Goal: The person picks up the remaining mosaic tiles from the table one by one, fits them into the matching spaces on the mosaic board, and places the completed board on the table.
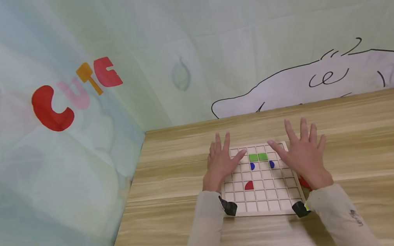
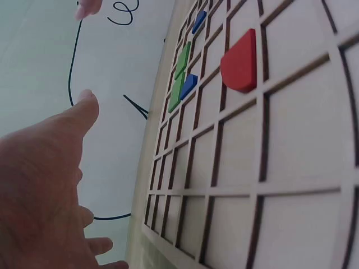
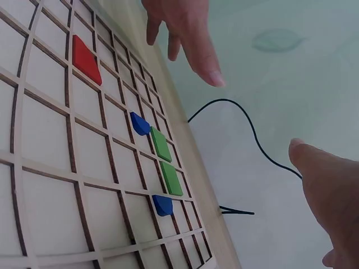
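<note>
A square wooden grid board lies on the table. In its cells sit two green rectangular pieces, two blue half-round pieces and one red quarter-round piece. My left hand is held over the board's left edge, fingers extended and thumb pointing inward. Over the right edge, my right hand spreads its fingers wide. Both hands hold nothing, and the wrist views show them raised off the board. Another red piece lies beside the board, partly hidden by my right wrist.
The board rests on a wood-grain table. A printed curtain with coloured letters and a line drawing hangs behind the table and to its left. Each wrist carries a small black camera.
</note>
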Demonstrator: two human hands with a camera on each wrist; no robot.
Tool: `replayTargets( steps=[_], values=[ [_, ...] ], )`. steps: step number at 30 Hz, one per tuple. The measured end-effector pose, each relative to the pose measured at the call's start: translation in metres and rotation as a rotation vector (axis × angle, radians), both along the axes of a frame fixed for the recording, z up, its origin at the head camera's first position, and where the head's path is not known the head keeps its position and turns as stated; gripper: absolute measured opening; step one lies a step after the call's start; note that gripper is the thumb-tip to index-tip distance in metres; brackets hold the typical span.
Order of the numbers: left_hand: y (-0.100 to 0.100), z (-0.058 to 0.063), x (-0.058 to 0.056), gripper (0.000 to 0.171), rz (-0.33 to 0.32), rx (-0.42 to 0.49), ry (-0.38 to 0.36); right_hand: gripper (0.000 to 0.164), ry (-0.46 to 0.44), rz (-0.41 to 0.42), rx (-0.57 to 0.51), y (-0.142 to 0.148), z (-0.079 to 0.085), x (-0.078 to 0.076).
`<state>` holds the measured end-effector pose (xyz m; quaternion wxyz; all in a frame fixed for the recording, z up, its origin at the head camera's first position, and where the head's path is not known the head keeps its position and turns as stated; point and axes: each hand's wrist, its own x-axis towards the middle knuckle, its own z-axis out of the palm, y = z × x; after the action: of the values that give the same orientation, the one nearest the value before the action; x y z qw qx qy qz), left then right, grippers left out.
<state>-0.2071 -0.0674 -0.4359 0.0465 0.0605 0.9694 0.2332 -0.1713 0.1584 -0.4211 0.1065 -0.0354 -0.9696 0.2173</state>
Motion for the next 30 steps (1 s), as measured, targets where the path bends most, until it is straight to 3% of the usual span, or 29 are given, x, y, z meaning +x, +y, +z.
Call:
replayTargets(
  steps=[6, 16, 30],
  values=[
    [-0.009, -0.001, 0.002, 0.081, 0.002, 0.074, -0.033, 0.086, 0.03, 0.016, 0.001, 0.003, 0.004, 0.002],
    [-0.021, -0.002, 0.007, 0.078, 0.005, 0.12, -0.061, 0.082, 0.079, 0.015, -0.002, 0.01, 0.008, 0.008],
    [-0.031, -0.008, 0.012, 0.077, -0.011, 0.127, -0.076, 0.081, 0.072, 0.013, -0.011, 0.02, 0.007, 0.015]
  ],
)
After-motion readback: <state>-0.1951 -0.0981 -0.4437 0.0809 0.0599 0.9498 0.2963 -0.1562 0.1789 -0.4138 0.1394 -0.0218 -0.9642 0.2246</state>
